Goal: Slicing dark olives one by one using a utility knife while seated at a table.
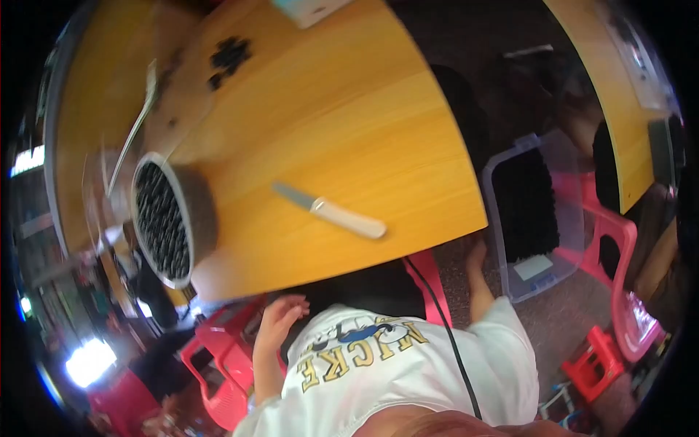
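Observation:
My left hand (pixel 282 317) is above my lap, just off the near edge of the wooden table (pixel 342 124). Its fingers are loosely bent and apart, with nothing seen in them. On the right, my right arm reaches down past the table corner; my right hand (pixel 477 253) is partly visible beside a clear plastic tub (pixel 504 273) of small black pieces (pixel 524 204), its fingers hidden. A knife (pixel 331 211) with a pale handle lies on the table. To its left, a round basin (pixel 200 207) is filled with slim black pieces (pixel 162 218).
A small pile of black pieces (pixel 231 54) lies at the far left of the table. Beyond the basin runs a thin metal strip (pixel 135 131). Pink chairs (pixel 222 349) flank me, and a red stool (pixel 595 363) stands lower right. A cable (pixel 451 328) hangs across my shirt.

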`<state>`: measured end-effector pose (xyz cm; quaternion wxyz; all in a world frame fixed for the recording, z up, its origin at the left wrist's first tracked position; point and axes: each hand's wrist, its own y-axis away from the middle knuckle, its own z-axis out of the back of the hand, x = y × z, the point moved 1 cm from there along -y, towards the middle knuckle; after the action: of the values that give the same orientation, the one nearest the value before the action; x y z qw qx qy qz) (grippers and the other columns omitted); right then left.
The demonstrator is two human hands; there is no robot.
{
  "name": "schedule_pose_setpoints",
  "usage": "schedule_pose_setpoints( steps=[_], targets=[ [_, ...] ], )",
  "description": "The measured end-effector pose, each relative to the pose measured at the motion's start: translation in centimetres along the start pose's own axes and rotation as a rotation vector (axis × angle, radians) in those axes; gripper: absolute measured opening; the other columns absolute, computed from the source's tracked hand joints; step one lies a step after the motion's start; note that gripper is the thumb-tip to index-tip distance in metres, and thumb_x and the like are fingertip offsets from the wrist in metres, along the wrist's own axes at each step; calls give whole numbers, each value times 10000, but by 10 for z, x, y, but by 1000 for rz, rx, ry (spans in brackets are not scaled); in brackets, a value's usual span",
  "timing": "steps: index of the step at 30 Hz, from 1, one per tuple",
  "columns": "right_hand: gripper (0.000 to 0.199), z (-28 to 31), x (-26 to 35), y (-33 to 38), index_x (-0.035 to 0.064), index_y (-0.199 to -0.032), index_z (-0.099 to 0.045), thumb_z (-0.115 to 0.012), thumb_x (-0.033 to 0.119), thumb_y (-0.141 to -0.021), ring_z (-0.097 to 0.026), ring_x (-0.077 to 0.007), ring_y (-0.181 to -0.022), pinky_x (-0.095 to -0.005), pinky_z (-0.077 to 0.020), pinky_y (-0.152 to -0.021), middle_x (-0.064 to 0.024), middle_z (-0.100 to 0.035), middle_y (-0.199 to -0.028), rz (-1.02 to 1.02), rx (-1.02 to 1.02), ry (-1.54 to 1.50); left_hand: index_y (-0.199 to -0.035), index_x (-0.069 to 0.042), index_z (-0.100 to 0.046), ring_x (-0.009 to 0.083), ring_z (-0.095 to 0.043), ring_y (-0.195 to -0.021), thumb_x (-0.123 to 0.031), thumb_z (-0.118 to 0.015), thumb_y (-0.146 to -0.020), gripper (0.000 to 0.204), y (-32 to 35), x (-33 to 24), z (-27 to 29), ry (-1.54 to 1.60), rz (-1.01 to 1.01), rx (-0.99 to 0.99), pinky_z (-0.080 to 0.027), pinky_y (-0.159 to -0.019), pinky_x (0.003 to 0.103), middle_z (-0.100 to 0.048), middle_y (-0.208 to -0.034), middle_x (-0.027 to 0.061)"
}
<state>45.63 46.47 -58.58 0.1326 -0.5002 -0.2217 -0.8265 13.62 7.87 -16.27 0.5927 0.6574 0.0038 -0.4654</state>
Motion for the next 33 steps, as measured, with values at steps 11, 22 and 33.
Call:
schedule_pose_setpoints(
  steps=[11, 22, 33],
  targets=[
    [217, 41, 489, 44, -21, -1088, -577, -568, 151, -955, -582, -151, -870, -331, -506, -822, -91, -596, -951, 133, 329, -659, -894, 27, -696, 152, -652, -777, 50, -689, -781, 116, 18, -119, -37, -222, -753, 117, -505, -709, 258, -686, -824, 94],
    [255, -107, 616, 126, 26, -1131, -612, -613, 203, -947, -578, -85, -783, -269, -505, -784, -16, -632, -903, -354, 1238, -982, -1119, 41, -653, 130, -579, -901, 74, -678, -812, 310, 33, -132, -13, 366, -1193, 17, -485, -795, 245, -547, -1116, 86],
    [155, -132, 594, 127, 4, -1047, -637, -637, 92, -919, -606, -91, -783, -220, -494, -718, -37, -652, -886, 36, 1122, -662, -1099, 19, -676, 144, -604, -945, 21, -647, -874, 226, 14, -100, -8, 733, -927, 103, -530, -815, 253, -576, -1105, 95]
  ],
)
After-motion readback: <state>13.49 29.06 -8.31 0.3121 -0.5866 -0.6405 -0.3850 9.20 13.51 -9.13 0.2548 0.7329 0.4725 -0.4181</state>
